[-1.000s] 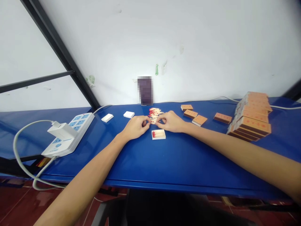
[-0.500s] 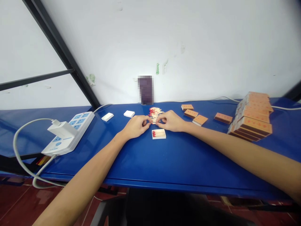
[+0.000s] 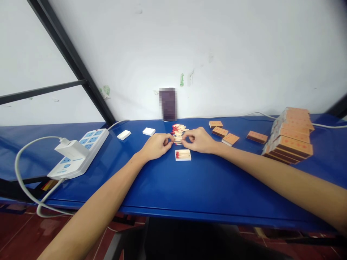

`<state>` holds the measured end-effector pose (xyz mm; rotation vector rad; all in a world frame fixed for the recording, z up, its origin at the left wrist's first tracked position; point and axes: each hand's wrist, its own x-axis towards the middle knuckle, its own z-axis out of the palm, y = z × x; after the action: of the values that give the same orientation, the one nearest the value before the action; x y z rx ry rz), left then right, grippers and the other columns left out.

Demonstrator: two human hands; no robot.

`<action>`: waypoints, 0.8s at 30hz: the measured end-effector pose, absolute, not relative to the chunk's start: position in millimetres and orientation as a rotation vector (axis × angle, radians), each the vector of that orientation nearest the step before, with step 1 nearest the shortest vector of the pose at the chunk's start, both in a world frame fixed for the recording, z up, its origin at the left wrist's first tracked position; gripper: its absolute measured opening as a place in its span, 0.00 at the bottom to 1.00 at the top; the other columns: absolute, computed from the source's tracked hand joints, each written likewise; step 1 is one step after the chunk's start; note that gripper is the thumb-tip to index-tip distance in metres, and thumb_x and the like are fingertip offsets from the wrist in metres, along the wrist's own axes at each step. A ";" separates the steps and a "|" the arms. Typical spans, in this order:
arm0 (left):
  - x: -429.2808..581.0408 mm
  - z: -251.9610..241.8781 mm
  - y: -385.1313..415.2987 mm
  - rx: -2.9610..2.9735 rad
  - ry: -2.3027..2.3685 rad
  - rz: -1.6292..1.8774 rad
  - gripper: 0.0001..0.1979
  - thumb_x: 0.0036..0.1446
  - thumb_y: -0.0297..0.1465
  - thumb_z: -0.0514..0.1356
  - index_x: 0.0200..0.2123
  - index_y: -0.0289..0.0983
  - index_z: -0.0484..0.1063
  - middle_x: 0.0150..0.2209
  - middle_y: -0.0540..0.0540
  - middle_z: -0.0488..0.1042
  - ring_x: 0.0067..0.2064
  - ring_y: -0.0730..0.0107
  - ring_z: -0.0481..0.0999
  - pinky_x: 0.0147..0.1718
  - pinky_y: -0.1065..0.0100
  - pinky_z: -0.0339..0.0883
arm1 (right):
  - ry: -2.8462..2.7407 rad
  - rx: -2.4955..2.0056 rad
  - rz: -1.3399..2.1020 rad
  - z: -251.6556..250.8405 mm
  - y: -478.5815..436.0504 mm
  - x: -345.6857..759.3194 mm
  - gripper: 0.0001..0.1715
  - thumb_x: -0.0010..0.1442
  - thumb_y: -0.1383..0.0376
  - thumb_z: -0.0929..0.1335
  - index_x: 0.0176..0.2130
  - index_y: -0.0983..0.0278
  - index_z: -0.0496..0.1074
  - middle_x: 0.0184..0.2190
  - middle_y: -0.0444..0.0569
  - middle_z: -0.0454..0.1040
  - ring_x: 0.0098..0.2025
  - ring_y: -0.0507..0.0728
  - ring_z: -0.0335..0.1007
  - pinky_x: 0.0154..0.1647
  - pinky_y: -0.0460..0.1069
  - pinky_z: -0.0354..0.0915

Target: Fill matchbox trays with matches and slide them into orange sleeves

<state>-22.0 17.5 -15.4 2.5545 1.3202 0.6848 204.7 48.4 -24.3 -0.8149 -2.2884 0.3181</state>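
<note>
A loose pile of red-tipped matchsticks (image 3: 179, 130) lies on the blue table (image 3: 189, 187) near the wall. My left hand (image 3: 156, 145) and my right hand (image 3: 199, 140) both rest at the pile's near edge, fingers pinched together on a small bunch of matches between them. Just in front of the hands sits an open white matchbox tray (image 3: 183, 155) with matches lying in it.
Two empty white trays (image 3: 124, 135) (image 3: 149, 131) lie to the left. A white power strip with a charger (image 3: 78, 154) and cable sits far left. Loose orange matchboxes (image 3: 230, 138) lie right of the hands, and a stack of orange matchboxes (image 3: 292, 135) stands far right.
Both hands stay pinched at the match pile with only slight finger movement. The view has shifted a little.
</note>
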 end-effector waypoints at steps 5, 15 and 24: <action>-24.8 -15.6 17.5 2.559 1.330 0.701 0.08 0.60 0.29 0.56 0.38 0.36 0.75 0.21 0.55 0.66 0.23 0.75 0.64 0.27 0.70 0.54 | -2.360 -0.757 0.320 -24.4 50.1 206.7 0.07 0.56 0.64 0.69 0.29 0.64 0.76 0.20 0.40 0.65 0.24 0.49 0.59 0.29 0.45 0.53; -26.2 -17.6 19.5 2.561 1.379 0.694 0.08 0.59 0.29 0.56 0.37 0.37 0.75 0.22 0.53 0.69 0.24 0.74 0.66 0.27 0.70 0.56 | -2.418 -0.955 0.390 -23.5 47.6 205.4 0.08 0.57 0.63 0.69 0.33 0.62 0.78 0.17 0.39 0.66 0.21 0.48 0.60 0.28 0.45 0.52; -24.5 -17.1 19.5 2.612 1.395 0.684 0.10 0.60 0.31 0.56 0.36 0.37 0.78 0.24 0.51 0.72 0.25 0.72 0.67 0.28 0.69 0.57 | -2.433 -0.912 0.398 -22.5 47.6 205.5 0.08 0.57 0.65 0.68 0.32 0.63 0.78 0.17 0.38 0.65 0.20 0.48 0.58 0.28 0.45 0.52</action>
<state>-24.5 19.5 -17.1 2.6119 1.3951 0.6841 205.5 47.6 -22.5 -0.9122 -2.4328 0.3984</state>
